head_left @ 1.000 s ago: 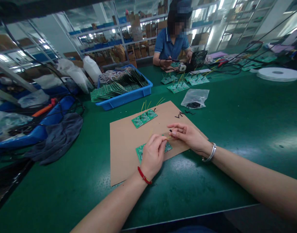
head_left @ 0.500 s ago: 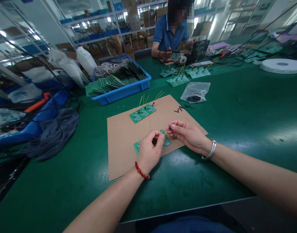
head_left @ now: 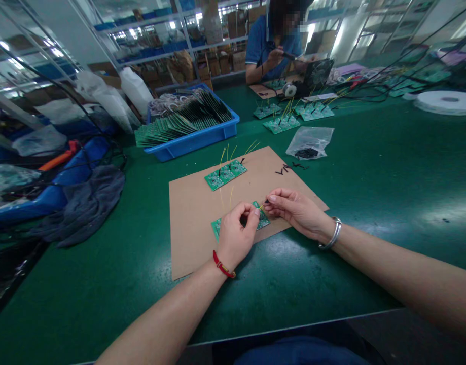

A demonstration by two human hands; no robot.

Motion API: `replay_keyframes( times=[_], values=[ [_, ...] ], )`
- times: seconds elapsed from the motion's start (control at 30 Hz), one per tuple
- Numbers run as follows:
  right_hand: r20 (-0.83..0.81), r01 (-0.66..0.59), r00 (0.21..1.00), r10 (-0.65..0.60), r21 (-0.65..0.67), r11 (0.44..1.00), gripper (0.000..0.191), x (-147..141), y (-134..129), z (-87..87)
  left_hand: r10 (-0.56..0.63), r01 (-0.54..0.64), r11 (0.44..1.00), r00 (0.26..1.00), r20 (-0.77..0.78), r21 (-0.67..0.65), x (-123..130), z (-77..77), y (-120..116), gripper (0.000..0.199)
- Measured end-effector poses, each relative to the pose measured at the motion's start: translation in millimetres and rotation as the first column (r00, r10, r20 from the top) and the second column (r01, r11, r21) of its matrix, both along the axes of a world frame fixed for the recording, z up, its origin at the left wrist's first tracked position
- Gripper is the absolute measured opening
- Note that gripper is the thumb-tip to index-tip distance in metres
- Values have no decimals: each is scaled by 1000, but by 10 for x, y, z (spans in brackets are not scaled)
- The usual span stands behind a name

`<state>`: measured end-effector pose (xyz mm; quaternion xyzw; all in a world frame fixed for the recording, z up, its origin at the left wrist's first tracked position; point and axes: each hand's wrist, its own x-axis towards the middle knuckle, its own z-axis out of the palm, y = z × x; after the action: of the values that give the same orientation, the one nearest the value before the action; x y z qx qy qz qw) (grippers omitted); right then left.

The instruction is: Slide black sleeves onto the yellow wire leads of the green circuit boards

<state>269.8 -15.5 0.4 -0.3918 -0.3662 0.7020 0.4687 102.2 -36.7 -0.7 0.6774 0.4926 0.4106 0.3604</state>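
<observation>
My left hand (head_left: 238, 228) is over a green circuit board (head_left: 263, 220), its thumb and index finger pinched on a thin yellow wire (head_left: 261, 206) that rises from the board's right end. Close by on the right, my right hand (head_left: 288, 210) pinches a small black sleeve (head_left: 266, 201) at the wire's tip; whether the wire has entered it I cannot tell. My left hand hides the middle of the board. Farther back on the cardboard sheet (head_left: 190, 218) lies a second circuit board (head_left: 225, 175) with yellow wires and black sleeves standing on it.
Loose black sleeves (head_left: 282, 170) lie at the cardboard's right edge, near a clear plastic bag (head_left: 311, 142) of black pieces. A blue bin (head_left: 194, 144) holds many boards. Wired boards (head_left: 281, 124) sit farther back, before a co-worker (head_left: 273, 50) holding a tool. A dark cloth (head_left: 92, 208) lies left.
My right hand's black sleeve has come slightly closer to the wire held by my left hand. Across the table, the co-worker has raised the hand with the tool. The view has shifted slightly.
</observation>
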Motion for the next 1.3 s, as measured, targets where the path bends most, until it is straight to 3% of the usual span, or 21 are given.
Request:
replay_keyframes(
  times=[1.07, 1.3],
  values=[
    [29, -20, 999, 22, -56, 998, 21, -3, -4, -1, -54, 54, 998, 998, -11, 20, -3, 3, 10, 20],
    [94, -36, 995, 33, 26, 999, 24, -27, -19, -28, -61, 61, 998, 998, 12, -1, -20, -12, 22, 20]
  ],
)
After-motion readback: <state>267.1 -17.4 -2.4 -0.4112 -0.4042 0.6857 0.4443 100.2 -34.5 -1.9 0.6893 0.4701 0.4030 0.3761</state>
